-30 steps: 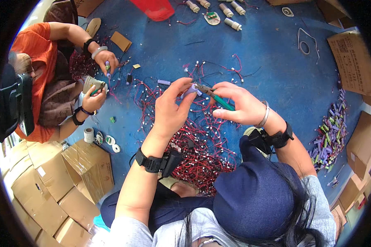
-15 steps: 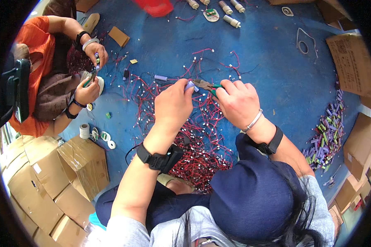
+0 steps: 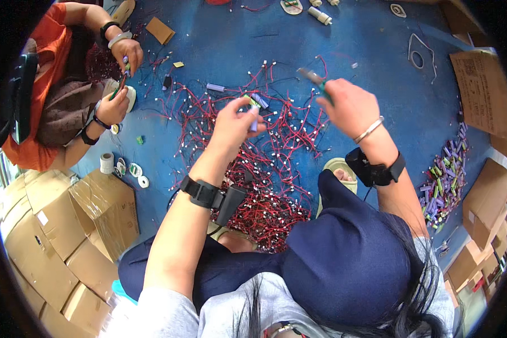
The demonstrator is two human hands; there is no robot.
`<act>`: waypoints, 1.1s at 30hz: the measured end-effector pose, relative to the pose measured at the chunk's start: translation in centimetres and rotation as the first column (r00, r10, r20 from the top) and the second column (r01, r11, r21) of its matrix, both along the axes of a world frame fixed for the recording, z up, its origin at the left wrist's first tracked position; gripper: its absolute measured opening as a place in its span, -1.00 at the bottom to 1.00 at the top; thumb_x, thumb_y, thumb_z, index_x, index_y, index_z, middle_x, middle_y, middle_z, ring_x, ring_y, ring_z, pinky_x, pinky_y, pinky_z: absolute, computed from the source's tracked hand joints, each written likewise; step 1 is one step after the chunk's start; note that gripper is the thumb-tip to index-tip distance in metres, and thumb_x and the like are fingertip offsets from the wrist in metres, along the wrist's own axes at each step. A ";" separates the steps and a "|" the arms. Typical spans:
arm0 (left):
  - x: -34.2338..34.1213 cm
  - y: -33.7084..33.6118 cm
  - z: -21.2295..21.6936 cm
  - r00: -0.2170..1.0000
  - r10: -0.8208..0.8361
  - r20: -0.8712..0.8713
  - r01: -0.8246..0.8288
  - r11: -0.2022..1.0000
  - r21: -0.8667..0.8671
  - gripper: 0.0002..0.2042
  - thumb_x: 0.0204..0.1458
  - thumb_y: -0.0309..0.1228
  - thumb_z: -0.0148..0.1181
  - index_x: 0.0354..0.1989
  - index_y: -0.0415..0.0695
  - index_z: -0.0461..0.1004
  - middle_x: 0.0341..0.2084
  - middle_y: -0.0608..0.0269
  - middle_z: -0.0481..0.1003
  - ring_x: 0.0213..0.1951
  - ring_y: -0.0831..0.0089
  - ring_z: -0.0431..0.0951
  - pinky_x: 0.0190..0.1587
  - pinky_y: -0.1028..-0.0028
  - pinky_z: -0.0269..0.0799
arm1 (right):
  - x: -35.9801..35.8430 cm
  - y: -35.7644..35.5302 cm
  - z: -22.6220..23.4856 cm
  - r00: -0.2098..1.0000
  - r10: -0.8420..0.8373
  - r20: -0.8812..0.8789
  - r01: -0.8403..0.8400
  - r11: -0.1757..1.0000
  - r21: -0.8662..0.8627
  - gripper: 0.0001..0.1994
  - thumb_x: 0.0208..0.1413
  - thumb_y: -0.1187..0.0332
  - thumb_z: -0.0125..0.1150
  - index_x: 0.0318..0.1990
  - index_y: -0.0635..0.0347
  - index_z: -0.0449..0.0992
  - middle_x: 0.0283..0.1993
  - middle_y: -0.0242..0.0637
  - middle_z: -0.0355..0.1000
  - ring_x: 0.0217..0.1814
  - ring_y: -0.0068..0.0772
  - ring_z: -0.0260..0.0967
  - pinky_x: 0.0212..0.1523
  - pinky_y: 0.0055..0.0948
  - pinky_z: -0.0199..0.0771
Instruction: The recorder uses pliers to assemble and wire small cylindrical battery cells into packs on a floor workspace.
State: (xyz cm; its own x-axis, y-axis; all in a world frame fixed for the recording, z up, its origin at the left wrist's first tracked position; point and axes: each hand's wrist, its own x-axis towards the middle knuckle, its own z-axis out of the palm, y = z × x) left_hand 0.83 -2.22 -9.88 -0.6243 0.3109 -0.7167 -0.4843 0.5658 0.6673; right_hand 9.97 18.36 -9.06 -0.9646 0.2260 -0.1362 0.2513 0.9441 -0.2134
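My left hand [image 3: 232, 125] is closed on a purple cylindrical battery cell [image 3: 254, 119], held over the pile of wires. Just beyond its fingertips are a green cell [image 3: 257, 101] and another purple cell [image 3: 261, 99]; whether the fingers touch these, I cannot tell. Off to the right, my right hand [image 3: 352, 108] grips green-handled pliers [image 3: 316, 80], their jaws blurred and pointing up and left. Beneath both hands spreads a tangle of red and black wires [image 3: 290, 129] with small white connectors. A blurred white connector [image 3: 354, 65] shows beyond the pliers.
At the left, another person's hand [image 3: 115, 107] works with pliers on a cell. A heap of purple and green cells [image 3: 445, 174] lies at the right. Cardboard boxes [image 3: 110, 205] flank both sides. One loose cell [image 3: 215, 88] rests on the blue floor [image 3: 377, 50].
The pliers have moved away from the cell to the right, with my right hand. My left hand has dropped slightly, still with a cell. The whole view has shifted a little.
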 end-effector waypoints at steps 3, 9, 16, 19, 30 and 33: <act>-0.9 -0.1 0.7 0.967 0.218 0.135 -0.246 0.935 0.254 -0.73 0.01 -0.39 -0.01 -0.10 -0.16 0.27 -0.36 0.17 0.41 -0.32 0.47 0.45 -0.26 0.50 0.38 | 1.3 -0.6 0.6 0.985 0.166 0.046 -0.162 0.984 -0.076 -0.78 -0.18 0.20 0.15 -0.42 0.11 0.41 -0.36 -0.26 0.35 -0.29 -0.22 0.33 -0.37 -0.28 0.32; -1.4 0.8 3.3 0.791 0.381 0.479 -0.603 0.620 0.503 -0.87 0.00 -0.39 0.01 -0.33 -0.17 0.32 -0.36 0.20 0.42 -0.31 0.41 0.43 -0.19 0.43 0.34 | 1.9 -1.7 2.2 0.892 0.172 -0.418 -0.298 0.919 -0.256 -0.78 -0.34 0.26 0.24 -0.52 0.12 0.39 -0.18 -0.25 0.29 -0.11 -0.19 0.22 -0.12 -0.23 0.16; -0.1 2.6 5.1 0.667 0.447 0.596 -0.738 0.509 0.444 -0.88 0.00 -0.44 -0.01 -0.33 -0.21 0.34 -0.34 0.18 0.42 -0.23 0.40 0.44 -0.15 0.43 0.35 | 1.5 -2.0 2.8 0.827 0.105 -0.552 -0.139 0.990 -0.019 -0.76 -0.40 0.22 0.26 -0.55 0.07 0.37 -0.14 -0.31 0.28 -0.07 -0.27 0.17 -0.07 -0.24 0.09; 0.2 2.7 5.2 0.683 0.415 0.601 -0.723 0.500 0.476 -0.88 0.00 -0.45 -0.01 -0.31 -0.22 0.35 -0.34 0.18 0.43 -0.24 0.42 0.45 -0.13 0.42 0.36 | 1.4 -2.1 3.0 0.815 0.098 -0.570 -0.120 0.993 0.000 -0.75 -0.41 0.19 0.25 -0.55 0.07 0.38 -0.15 -0.33 0.28 -0.09 -0.28 0.17 -0.10 -0.26 0.10; 0.8 2.7 5.8 0.769 0.330 0.547 -0.627 0.556 0.546 -0.85 0.00 -0.45 0.00 -0.28 -0.23 0.37 -0.35 0.20 0.43 -0.25 0.43 0.45 -0.15 0.42 0.40 | 1.6 -2.1 3.1 0.818 0.054 -0.573 -0.186 0.967 -0.174 -0.74 -0.42 0.22 0.29 -0.57 0.09 0.37 -0.21 -0.34 0.30 -0.17 -0.28 0.22 -0.23 -0.30 0.17; 0.7 3.1 5.9 0.783 0.261 0.565 -0.600 0.558 0.574 -0.84 0.01 -0.43 -0.02 -0.26 -0.21 0.36 -0.35 0.21 0.43 -0.25 0.43 0.45 -0.14 0.42 0.40 | 1.7 -1.7 3.2 0.786 0.087 -0.612 -0.226 0.962 -0.154 -0.75 -0.40 0.24 0.27 -0.59 0.11 0.33 -0.31 -0.35 0.33 -0.30 -0.31 0.27 -0.33 -0.36 0.22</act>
State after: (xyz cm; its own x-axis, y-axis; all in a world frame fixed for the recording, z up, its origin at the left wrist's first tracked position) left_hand 1.55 0.91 -3.94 -0.5568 0.5751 -0.5994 -0.8288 -0.3365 0.4471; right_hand 11.65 16.68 -5.84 -0.8878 0.0985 0.4495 -0.1384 0.8744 -0.4650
